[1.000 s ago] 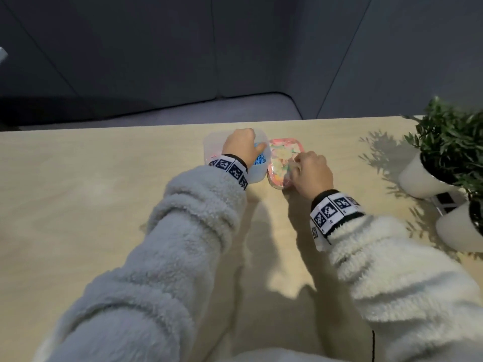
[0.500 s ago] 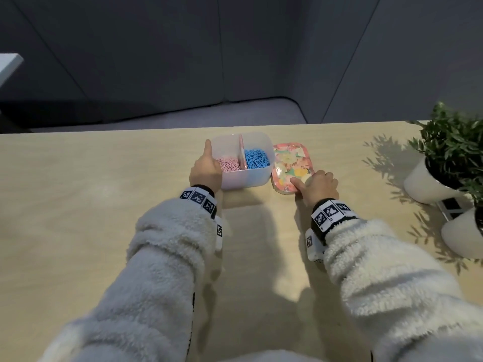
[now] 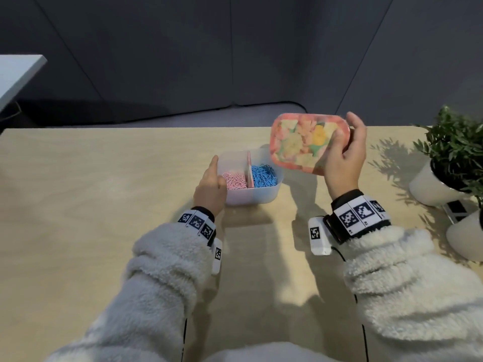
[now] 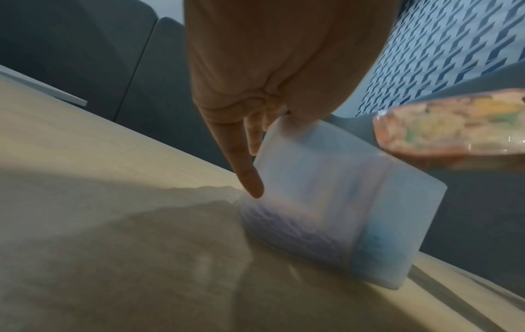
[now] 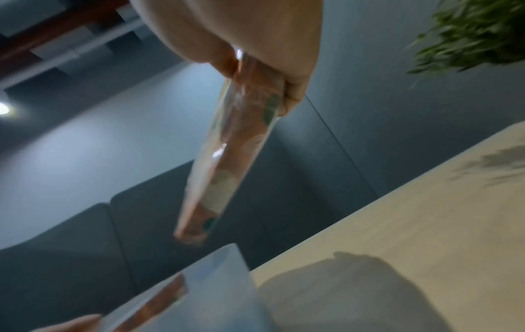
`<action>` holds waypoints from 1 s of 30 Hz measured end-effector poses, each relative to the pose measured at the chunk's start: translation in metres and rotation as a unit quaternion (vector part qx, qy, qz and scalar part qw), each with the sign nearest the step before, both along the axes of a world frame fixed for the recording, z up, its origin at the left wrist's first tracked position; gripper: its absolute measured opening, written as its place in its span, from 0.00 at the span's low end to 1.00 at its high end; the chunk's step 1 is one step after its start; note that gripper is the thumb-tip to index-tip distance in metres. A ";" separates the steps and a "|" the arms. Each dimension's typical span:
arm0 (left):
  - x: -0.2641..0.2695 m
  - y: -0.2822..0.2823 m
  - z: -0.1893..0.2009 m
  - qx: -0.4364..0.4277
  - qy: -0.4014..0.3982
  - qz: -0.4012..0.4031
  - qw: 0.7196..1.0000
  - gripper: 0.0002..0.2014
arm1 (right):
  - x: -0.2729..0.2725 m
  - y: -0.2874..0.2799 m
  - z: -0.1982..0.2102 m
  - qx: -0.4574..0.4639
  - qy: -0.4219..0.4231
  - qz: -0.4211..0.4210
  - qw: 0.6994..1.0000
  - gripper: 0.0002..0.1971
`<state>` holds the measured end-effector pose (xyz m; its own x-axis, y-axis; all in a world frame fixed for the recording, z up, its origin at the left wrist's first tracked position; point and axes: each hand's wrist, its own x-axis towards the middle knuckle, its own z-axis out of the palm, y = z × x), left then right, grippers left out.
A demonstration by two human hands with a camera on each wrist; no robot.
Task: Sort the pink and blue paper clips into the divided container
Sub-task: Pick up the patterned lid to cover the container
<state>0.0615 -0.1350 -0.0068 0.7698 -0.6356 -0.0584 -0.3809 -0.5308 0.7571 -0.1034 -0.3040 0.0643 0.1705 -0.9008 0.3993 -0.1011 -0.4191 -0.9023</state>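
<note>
- Two fleecy sleeves (image 3: pixel 162 278) fill the near edge of the head view; the elbows and body are cut off by the frame.
- Banded wrists carry black-and-white markers, and a small white box (image 3: pixel 319 235) hangs under the right wrist.
- The left hand (image 3: pixel 210 190) rests against the left side of the container (image 3: pixel 251 197), forefinger straight along the wall. In the left wrist view the thumb lies at the rim and the fingers reach down the outside; that view is blurred, so how firmly it grips cannot be told.
- The container stands on the table (image 3: pixel 104 205), frosted and open-topped, with a divider (image 3: pixel 249 169) down the middle.
- Pink paper clips (image 3: pixel 235 180) lie in the left compartment, blue paper clips (image 3: pixel 264 176) in the right. Single clips are too small to make out.
- The right hand (image 3: pixel 345 158) holds a flowered lid (image 3: pixel 305 142) in the air, tilted, above and right of the container; its low corner hides the container's far right corner. Thumb on the face, fingers behind and mostly hidden.
- The right wrist view shows the lid edge-on and smeared.
- Potted plants (image 3: pixel 454 142) stand at the right, cut off by the frame.
- Beyond the table, dark wall panels.
</note>
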 end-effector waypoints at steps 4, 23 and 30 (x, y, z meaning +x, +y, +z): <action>0.000 0.001 0.001 -0.012 0.035 0.011 0.999 0.25 | 0.033 0.012 -0.011 0.087 0.029 0.074 0.993 0.17; 0.012 -0.034 0.008 -0.220 0.262 0.072 0.937 0.17 | 0.079 0.011 -0.056 0.166 0.261 0.119 0.944 0.30; 0.012 -0.033 0.012 -0.213 0.285 0.072 0.932 0.18 | 0.072 0.017 -0.051 0.165 0.280 0.122 0.938 0.24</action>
<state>0.0734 -0.1683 0.0056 0.7694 -0.5878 -0.2501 0.1999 -0.1504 0.9682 -0.0315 -0.2870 0.0132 0.4870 -0.8667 -0.1075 -0.5347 -0.1986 -0.8213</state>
